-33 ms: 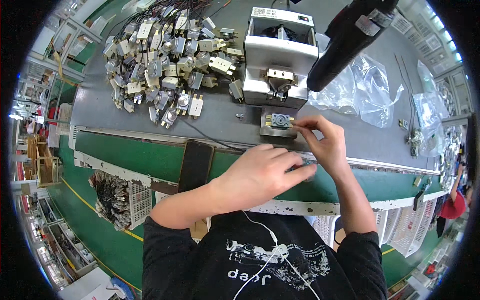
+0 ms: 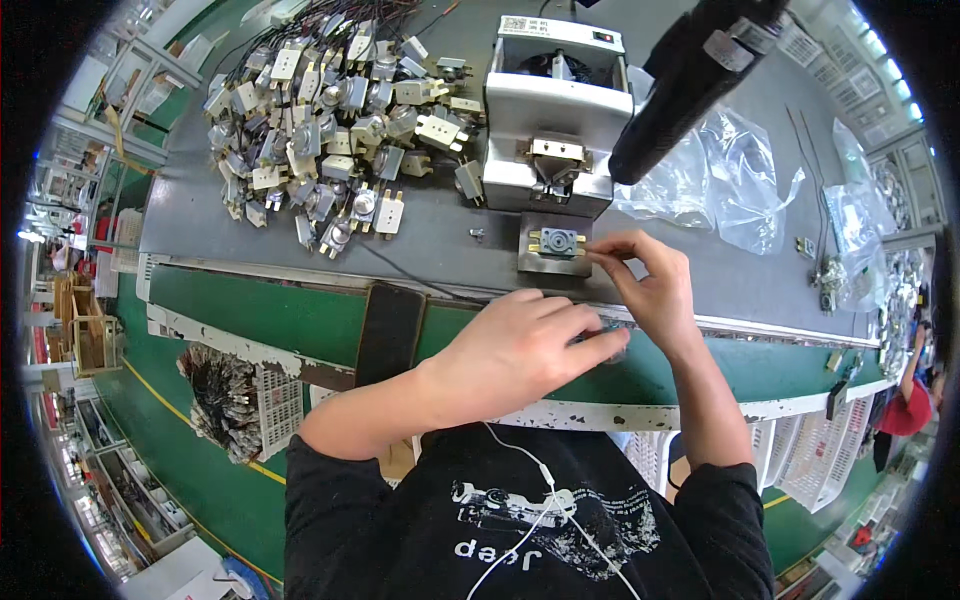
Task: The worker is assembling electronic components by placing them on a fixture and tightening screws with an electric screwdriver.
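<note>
A small grey rectangular switch-like part with a round centre and brass terminals lies on a dark metal block in front of a silver bench machine. My right hand is closed in a pinch, its thumb and forefinger at the right-hand terminal of that part. Nearer to me, over the green table edge, my left hand is curled with its back upward. A small dark thing shows by its fingertips, too hidden and blurred to name.
Left of the machine is a big heap of wired grey and white parts. Tiny metal pieces lie beside the block. A black tube leans over the right side, near clear plastic bags. A dark phone-like slab sits left of my forearm.
</note>
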